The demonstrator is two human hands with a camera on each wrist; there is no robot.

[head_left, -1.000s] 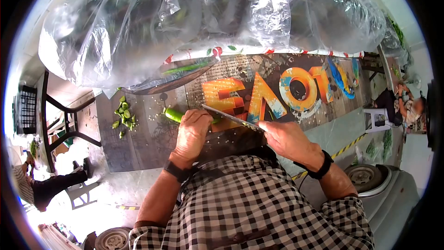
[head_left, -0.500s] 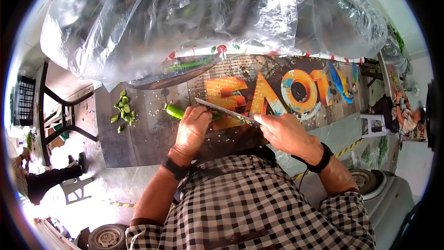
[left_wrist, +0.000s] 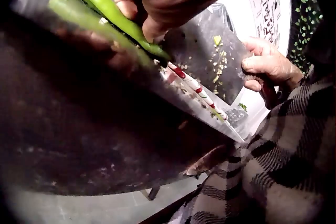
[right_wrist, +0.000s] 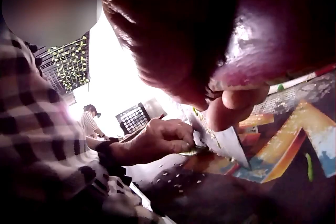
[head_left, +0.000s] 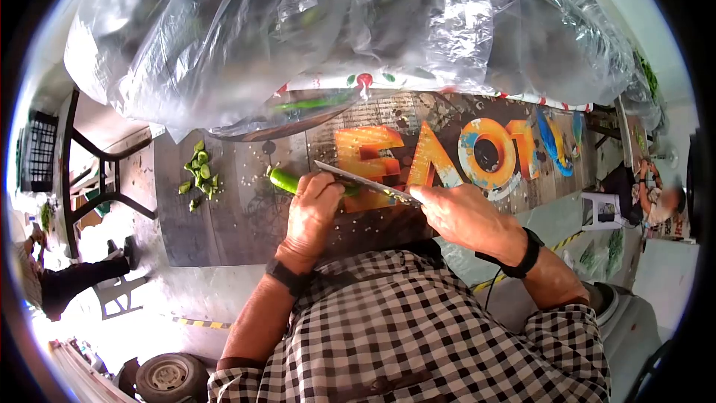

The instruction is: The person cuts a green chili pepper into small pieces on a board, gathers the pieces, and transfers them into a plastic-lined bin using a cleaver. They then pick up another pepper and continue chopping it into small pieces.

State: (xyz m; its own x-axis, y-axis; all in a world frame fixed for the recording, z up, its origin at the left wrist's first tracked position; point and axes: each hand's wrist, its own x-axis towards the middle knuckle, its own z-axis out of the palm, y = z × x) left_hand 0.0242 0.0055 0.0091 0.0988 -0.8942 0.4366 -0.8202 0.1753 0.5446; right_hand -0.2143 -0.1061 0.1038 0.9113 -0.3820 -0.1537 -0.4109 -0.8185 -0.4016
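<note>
My left hand [head_left: 312, 213] grips a long green pepper [head_left: 283, 180] just above the tabletop. In the left wrist view the pepper [left_wrist: 113, 14] stretches out past curled fingers, its narrow end pointing toward the knife side. My right hand [head_left: 466, 215] holds a knife by its dark handle [left_wrist: 269, 91]. The broad blade [head_left: 365, 181] slants across, its tip close beside the left fingers. Pale seeds and green bits cling to the blade [left_wrist: 202, 61]. The right wrist view shows the blade [right_wrist: 231, 145] angled down near the left hand [right_wrist: 163, 140].
Cut green pepper pieces [head_left: 200, 172] lie in a small pile on the printed table [head_left: 224, 231], with seeds scattered around. A large bulge of clear plastic sheeting [head_left: 358, 22] spans the far side. Other people sit at left and right; a black crate [head_left: 39, 151] stands at far left.
The knife tip has shifted slightly left over the pepper compared with a second ago. Both hands keep their holds, and the head view has turned a little.
</note>
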